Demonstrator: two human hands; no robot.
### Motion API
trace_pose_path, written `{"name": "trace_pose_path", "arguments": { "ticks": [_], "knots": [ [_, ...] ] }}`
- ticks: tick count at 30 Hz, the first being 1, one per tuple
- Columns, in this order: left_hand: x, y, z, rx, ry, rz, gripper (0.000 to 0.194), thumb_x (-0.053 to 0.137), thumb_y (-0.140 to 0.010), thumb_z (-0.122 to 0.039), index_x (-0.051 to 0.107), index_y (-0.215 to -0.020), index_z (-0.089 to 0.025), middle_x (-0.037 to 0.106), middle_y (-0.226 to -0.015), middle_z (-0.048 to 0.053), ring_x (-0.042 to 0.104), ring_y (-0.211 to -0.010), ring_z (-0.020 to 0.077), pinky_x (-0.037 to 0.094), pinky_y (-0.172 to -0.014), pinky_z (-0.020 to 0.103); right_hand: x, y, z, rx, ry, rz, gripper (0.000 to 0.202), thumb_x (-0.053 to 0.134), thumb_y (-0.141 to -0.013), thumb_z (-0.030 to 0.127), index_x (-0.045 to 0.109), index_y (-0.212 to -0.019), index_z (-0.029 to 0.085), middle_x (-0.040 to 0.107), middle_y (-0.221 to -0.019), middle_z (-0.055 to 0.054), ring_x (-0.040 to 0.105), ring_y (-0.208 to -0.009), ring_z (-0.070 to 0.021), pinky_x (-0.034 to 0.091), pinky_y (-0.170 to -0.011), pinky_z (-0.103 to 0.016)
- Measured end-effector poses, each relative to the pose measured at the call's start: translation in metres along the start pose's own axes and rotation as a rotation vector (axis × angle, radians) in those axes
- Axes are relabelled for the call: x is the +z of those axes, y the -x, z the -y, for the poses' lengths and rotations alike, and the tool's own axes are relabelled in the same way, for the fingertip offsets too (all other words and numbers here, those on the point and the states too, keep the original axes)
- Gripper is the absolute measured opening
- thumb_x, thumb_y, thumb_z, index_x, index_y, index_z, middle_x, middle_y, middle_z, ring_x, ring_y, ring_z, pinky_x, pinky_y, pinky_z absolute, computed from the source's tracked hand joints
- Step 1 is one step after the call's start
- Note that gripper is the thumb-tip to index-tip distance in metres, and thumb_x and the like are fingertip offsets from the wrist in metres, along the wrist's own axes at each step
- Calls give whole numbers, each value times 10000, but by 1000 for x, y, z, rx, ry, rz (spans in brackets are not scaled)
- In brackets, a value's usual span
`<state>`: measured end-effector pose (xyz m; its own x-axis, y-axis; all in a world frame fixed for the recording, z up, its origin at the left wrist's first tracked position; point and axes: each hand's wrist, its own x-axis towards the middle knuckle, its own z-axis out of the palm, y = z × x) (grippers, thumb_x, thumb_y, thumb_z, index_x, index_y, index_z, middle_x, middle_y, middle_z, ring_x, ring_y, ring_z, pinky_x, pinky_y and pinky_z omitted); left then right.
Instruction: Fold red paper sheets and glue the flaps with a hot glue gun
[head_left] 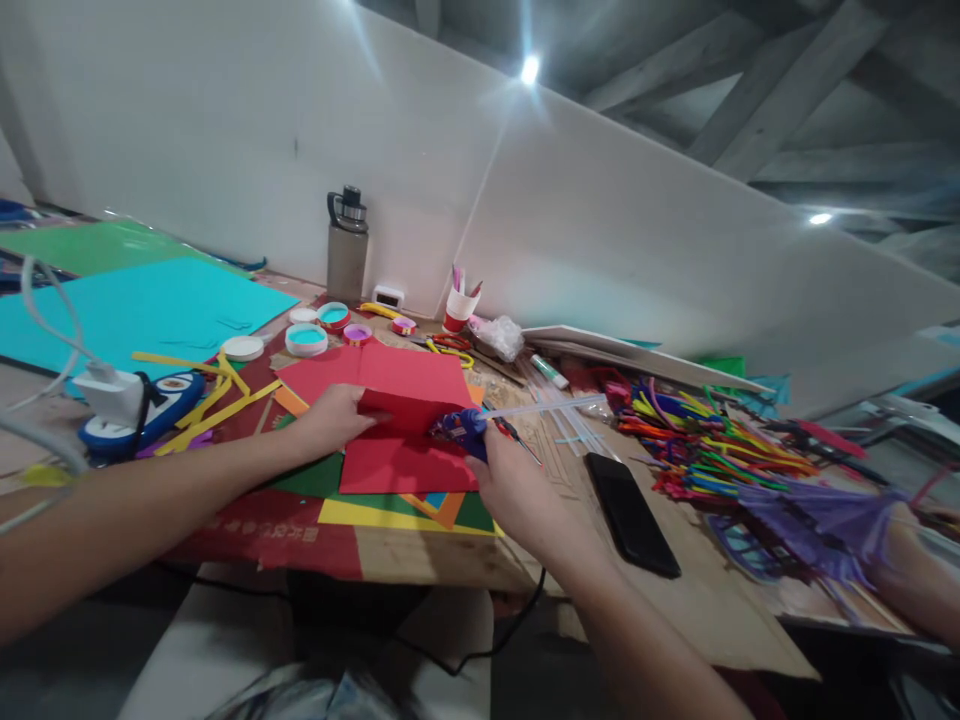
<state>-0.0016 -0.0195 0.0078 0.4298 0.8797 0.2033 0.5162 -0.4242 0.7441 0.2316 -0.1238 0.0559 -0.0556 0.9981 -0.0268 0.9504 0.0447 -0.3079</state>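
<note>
My left hand (337,425) pinches the left edge of a folded piece of red paper (420,368), holding one flap raised. Wrapped in my right hand (517,490) is a blue hot glue gun (466,430). Its nozzle points left toward the fold of the red paper; whether it touches cannot be seen. A long clear glue stick (540,405) sticks out of its back end to the right. Under the red paper lie yellow (360,515), green and orange sheets, stacked unevenly near the table's front edge.
A black phone (631,515) lies right of my right hand, beyond it a heap of colourful pipe cleaners (712,440). Scissors (450,345), small paint tubs (306,338) and a bottle (347,245) stand behind. A power strip (142,410) is at left. Another person's arm (919,565) is at right.
</note>
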Motion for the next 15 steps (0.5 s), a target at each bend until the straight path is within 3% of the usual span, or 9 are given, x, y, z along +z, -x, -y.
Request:
{"name": "trace_pose_path", "arguments": {
  "ticks": [5,10,15],
  "knots": [
    [-3,-24,3,-80,-63,-126,323,601,-743,-385,727,-931,-155,742,-930,73,669,-859,266,492,-779,325,-10,-32,-6,-114,-20,-2,256,481,-862,232,531,-1102,159,656,-1020,-120,608,-930,-227,394,-711,-272],
    [1,-24,10,-145,-45,-176,373,591,-739,-481,722,-806,-138,735,-802,87,660,-747,258,478,-675,309,-18,-66,-17,-236,24,104,198,510,-868,320,569,-980,167,657,-945,-94,596,-833,-204,371,-652,-256],
    [5,-17,8,-219,46,-181,373,583,-739,-495,699,-741,-141,697,-674,59,632,-648,230,429,-539,274,-11,-63,-20,-220,-10,68,186,479,-886,285,564,-998,164,658,-970,-107,604,-858,-202,375,-667,-257]
  ]
}}
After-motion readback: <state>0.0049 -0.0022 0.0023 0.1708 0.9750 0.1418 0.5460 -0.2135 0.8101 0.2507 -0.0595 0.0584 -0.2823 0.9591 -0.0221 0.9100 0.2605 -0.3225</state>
